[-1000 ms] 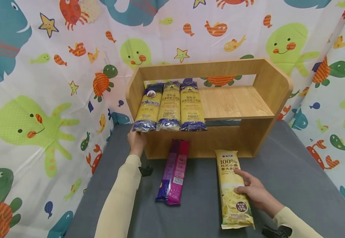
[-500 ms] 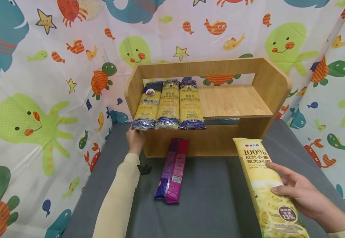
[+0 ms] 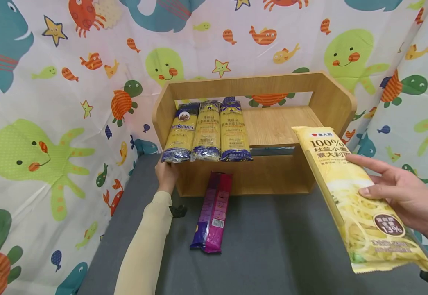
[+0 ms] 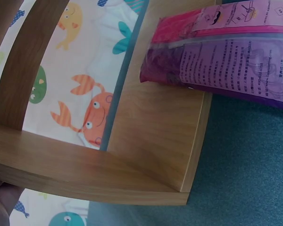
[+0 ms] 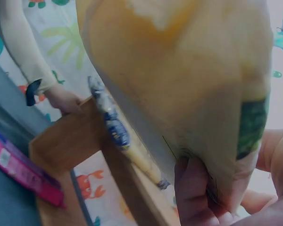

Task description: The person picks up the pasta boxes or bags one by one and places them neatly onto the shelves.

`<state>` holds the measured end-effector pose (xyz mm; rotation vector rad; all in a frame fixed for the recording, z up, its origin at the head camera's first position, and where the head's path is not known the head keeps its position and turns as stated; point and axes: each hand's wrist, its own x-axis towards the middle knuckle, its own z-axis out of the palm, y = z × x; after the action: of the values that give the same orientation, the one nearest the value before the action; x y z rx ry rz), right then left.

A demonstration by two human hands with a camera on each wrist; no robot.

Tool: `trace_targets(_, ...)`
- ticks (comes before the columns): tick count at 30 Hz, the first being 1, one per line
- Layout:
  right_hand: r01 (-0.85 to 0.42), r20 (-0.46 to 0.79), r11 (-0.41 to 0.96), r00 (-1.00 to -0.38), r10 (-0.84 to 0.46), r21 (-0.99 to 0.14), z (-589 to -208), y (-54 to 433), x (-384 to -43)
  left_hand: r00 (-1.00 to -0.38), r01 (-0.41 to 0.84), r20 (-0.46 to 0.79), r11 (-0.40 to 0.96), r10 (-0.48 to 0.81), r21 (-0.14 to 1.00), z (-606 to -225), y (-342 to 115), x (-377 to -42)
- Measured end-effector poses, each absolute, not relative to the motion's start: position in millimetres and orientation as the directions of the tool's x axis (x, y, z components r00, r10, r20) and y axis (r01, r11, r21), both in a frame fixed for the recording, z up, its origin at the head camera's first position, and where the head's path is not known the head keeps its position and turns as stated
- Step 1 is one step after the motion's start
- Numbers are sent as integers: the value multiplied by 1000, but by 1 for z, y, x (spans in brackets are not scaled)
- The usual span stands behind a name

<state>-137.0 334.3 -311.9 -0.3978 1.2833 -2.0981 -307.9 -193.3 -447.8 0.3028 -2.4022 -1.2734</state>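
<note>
My right hand (image 3: 409, 196) grips a yellow noodle package (image 3: 354, 192) by its right side, thumb on the front, and holds it raised and tilted. In the right wrist view, fingers (image 5: 193, 188) curl against the package's back. My left hand (image 3: 166, 176) holds the left side panel of the wooden shelf (image 3: 278, 174); in the left wrist view only part of that hand shows at the panel's edge. Three yellow spaghetti packs, including the right one (image 3: 234, 131), lie side by side on the upper board. A purple and pink packet (image 3: 212, 213) leans on the lower board.
Right of the spaghetti packs the upper board (image 3: 276, 123) is bare wood. A dark grey table surface (image 3: 258, 246) spreads in front of the shelf. Fabric (image 3: 99, 82) printed with sea animals hangs behind and on both sides.
My right hand has lifted the yellow noodle package off the table and carried it up and to the right, tilting it. My left hand stays on the shelf's side.
</note>
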Motion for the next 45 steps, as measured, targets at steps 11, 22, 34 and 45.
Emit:
trace_targets(11, 287, -270, -9, -912, -308, -958, -280, 257, -225, -886, -21, 237, 544, -399, 839, -458, -192, -305)
trace_targets(22, 223, -260, 179, -939, -223, -958, -290, 202, -298, -892, -27, 213, 517, -398, 856, -463, -177, -302)
trace_targets(34, 186, -230, 230, -956, -181, -955, -290, 201, -322, -897, -23, 207, 508, -391, 861, -459, -173, -307)
trace_targets(45, 189, -235, 269, -960, -151, -944, -288, 185, -324, -887, -18, 222, 512, -404, 859, -460, -177, -305)
